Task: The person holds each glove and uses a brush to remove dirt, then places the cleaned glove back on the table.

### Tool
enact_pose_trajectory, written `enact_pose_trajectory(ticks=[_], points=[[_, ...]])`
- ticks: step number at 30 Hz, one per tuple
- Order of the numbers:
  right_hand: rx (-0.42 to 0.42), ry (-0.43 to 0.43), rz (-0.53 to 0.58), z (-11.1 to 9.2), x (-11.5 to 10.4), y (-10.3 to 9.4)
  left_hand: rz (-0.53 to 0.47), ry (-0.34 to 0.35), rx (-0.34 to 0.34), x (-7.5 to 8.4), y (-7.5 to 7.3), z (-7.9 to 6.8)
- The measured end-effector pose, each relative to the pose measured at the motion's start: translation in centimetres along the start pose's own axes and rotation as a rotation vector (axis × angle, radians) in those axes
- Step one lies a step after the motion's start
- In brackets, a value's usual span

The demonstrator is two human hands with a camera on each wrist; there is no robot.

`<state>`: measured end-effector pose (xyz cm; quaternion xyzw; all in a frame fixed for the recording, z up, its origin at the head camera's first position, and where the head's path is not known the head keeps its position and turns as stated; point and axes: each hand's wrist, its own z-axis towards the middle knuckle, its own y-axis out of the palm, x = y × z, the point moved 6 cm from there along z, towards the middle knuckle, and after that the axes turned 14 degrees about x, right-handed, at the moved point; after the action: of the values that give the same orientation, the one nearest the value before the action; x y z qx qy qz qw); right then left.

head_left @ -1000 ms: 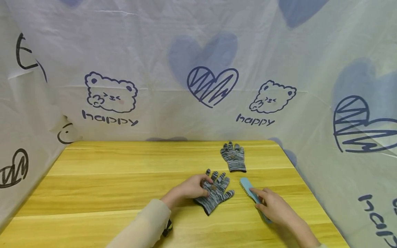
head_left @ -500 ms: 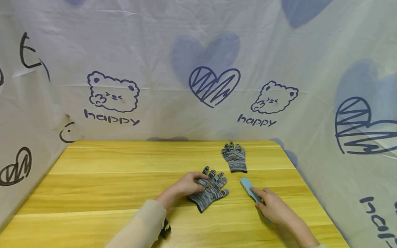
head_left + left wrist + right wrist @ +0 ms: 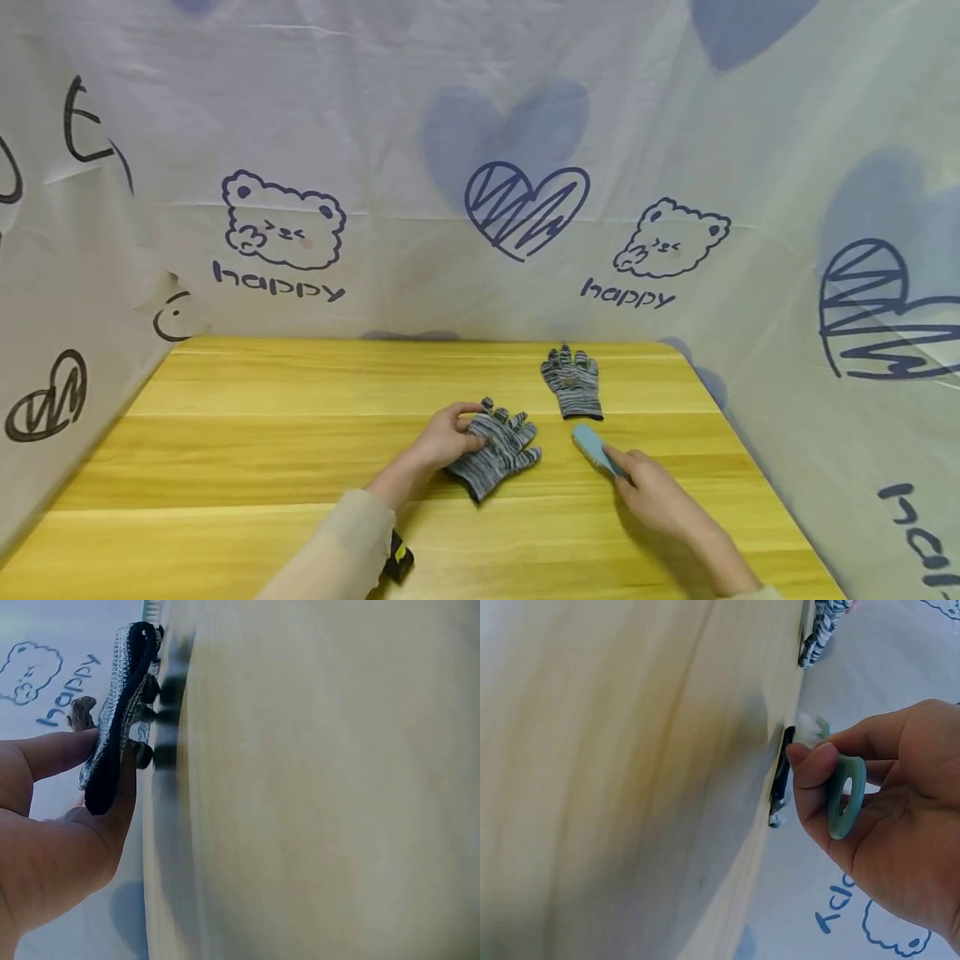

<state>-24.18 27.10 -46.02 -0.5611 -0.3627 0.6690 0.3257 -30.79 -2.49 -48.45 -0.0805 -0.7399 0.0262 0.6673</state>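
Observation:
My left hand [image 3: 442, 437] pinches a grey-and-black knit glove [image 3: 498, 454] near its left edge, fingers pointing away. In the left wrist view, the thumb and fingers of that hand [image 3: 67, 817] hold the glove near its dark cuff [image 3: 112, 765]; a brown lump [image 3: 82, 714] sits on its upper face. My right hand [image 3: 660, 496] grips a light blue brush [image 3: 592, 446] by the handle, slightly above the table. The right wrist view shows the handle's looped end [image 3: 845, 799] and pale bristles [image 3: 808, 731]. A second matching glove [image 3: 581, 400] lies flat beyond the brush, with a brown spot on it.
The yellow wood-grain table [image 3: 285, 467] meets a white printed cloth [image 3: 405, 275] at its back and sides. Next to my left sleeve is a small black-and-yellow object [image 3: 399, 558], partly hidden.
My left hand has drawn the held glove to the left, away from the brush. My right hand has raised the brush a little off the table and tilted it. The second glove stays put.

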Motion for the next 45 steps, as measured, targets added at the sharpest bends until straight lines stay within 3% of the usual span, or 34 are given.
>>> enact_pose_trajectory(ticks=[4, 9, 17, 28, 37, 45], points=[[0.031, 0.007, 0.079, 0.7, -0.8, 0.0, -0.049, -0.027, 0.063, 0.1, -1.1, -0.1], [0.127, -0.007, 0.213, 1.5, -2.6, -0.3, -0.207, -0.071, 0.122, 0.3, -2.2, -0.1], [0.320, -0.137, 0.354, 2.3, -6.8, -0.1, -0.359, -0.101, 0.241, 0.8, -4.5, -0.3], [0.317, -0.244, 0.446, 3.4, -12.5, 2.3, -0.575, -0.133, 0.329, 0.1, -7.5, -1.1], [0.321, -0.416, 0.356, 3.3, -16.7, 4.7, -0.660, -0.136, 0.338, 0.1, -8.9, -1.8], [0.307, -0.513, 0.315, 3.3, -18.6, 6.1, -0.707, -0.143, 0.307, 0.6, -9.5, -2.2]])
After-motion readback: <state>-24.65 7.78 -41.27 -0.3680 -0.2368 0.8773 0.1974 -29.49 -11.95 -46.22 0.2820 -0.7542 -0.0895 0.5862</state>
